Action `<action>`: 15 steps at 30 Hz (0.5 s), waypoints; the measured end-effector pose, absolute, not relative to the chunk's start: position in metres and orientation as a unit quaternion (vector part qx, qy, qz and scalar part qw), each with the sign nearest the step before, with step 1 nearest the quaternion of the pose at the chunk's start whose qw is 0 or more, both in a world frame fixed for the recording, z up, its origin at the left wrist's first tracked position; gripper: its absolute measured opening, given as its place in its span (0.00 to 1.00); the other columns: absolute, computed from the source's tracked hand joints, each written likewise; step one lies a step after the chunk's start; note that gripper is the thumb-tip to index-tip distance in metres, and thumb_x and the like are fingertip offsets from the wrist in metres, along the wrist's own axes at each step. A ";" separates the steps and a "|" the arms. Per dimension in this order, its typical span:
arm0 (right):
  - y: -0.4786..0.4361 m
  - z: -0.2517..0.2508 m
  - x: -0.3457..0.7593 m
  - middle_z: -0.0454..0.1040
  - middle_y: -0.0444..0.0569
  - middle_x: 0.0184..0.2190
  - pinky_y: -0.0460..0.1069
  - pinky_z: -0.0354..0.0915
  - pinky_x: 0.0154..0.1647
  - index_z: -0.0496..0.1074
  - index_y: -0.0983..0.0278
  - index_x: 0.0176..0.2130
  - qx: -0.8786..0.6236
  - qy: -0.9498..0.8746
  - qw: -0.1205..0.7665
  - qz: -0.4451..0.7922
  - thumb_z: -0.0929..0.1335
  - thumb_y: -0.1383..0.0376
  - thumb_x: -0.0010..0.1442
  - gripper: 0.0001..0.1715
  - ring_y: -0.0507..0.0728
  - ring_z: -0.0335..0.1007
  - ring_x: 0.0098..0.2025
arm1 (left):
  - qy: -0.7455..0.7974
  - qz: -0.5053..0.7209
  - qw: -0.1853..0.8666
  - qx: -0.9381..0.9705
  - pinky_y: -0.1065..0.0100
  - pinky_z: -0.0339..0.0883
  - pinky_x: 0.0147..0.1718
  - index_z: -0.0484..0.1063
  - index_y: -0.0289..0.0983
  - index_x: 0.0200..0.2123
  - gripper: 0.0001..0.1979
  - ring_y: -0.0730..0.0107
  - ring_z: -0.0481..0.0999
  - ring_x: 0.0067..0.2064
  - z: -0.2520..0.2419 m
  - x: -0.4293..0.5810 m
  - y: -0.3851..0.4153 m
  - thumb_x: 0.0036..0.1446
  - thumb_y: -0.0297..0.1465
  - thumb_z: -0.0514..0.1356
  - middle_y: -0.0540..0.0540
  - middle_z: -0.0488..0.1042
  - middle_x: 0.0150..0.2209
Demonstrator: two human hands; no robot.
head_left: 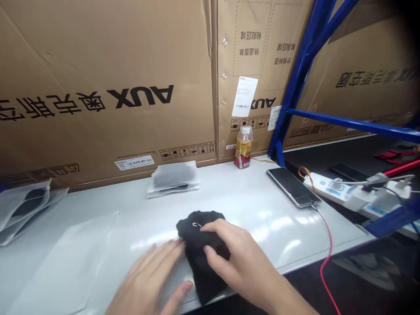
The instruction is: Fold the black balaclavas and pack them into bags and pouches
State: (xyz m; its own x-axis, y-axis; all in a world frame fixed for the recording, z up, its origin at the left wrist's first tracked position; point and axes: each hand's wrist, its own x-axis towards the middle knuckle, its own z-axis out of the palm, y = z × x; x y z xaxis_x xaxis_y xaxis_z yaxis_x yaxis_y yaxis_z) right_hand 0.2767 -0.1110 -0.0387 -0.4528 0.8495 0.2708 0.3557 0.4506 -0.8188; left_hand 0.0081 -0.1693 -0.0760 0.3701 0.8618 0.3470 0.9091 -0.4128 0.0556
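Black cloth (207, 280) lies at near edge of counter (226, 188), left hand (149, 275) flat, ungripping beside it, right hand (241, 256) atop, grip unclear; light pressure should avoid creases.

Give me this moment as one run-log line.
Right hand: on black cloth | Left hand: at its left edge | Around: plastic sheet, bag stack, bottle, phone

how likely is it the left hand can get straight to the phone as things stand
Probably not straight across: the right hand, on the black cloth, lies between the left hand and the phone. Reaching over or around looks more feasible.
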 end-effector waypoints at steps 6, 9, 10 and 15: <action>-0.109 -0.047 0.279 0.74 0.45 0.42 0.47 0.67 0.38 0.60 0.55 0.49 -0.312 -0.503 0.489 0.641 0.68 0.55 0.70 0.14 0.54 0.72 0.38 | -0.548 -0.231 0.051 -0.802 0.59 0.77 0.55 0.46 0.45 0.76 0.38 0.55 0.77 0.62 -0.073 0.070 -0.156 0.70 0.39 0.58 0.42 0.71 0.67; -0.099 -0.056 0.308 0.70 0.49 0.53 0.49 0.69 0.39 0.58 0.54 0.55 -0.384 -0.524 0.518 0.557 0.67 0.57 0.70 0.18 0.53 0.72 0.40 | -0.533 -0.215 0.047 -0.817 0.63 0.77 0.47 0.57 0.48 0.73 0.27 0.60 0.81 0.51 -0.073 0.059 -0.152 0.73 0.35 0.54 0.45 0.79 0.55; -0.096 -0.059 0.319 0.67 0.52 0.57 0.51 0.71 0.41 0.56 0.53 0.59 -0.430 -0.548 0.520 0.495 0.66 0.58 0.71 0.21 0.55 0.73 0.43 | -0.524 -0.205 0.046 -0.826 0.64 0.75 0.43 0.61 0.47 0.71 0.24 0.62 0.81 0.46 -0.073 0.055 -0.152 0.74 0.34 0.54 0.46 0.80 0.49; -0.096 -0.056 0.351 0.62 0.58 0.63 0.62 0.69 0.57 0.58 0.54 0.65 -0.535 -0.672 0.486 0.162 0.62 0.61 0.72 0.24 0.65 0.68 0.60 | -0.485 -0.193 0.129 -0.843 0.59 0.67 0.46 0.69 0.44 0.66 0.24 0.61 0.77 0.45 -0.064 0.034 -0.154 0.72 0.23 0.52 0.44 0.80 0.48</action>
State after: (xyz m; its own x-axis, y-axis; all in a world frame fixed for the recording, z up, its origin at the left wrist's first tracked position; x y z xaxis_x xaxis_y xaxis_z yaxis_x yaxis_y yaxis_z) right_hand 0.3511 -0.0957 -0.0562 0.0456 0.8765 0.4793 0.5619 0.3742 -0.7378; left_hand 0.0344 -0.1541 -0.0637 0.4549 0.7684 0.4502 0.8678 -0.4959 -0.0305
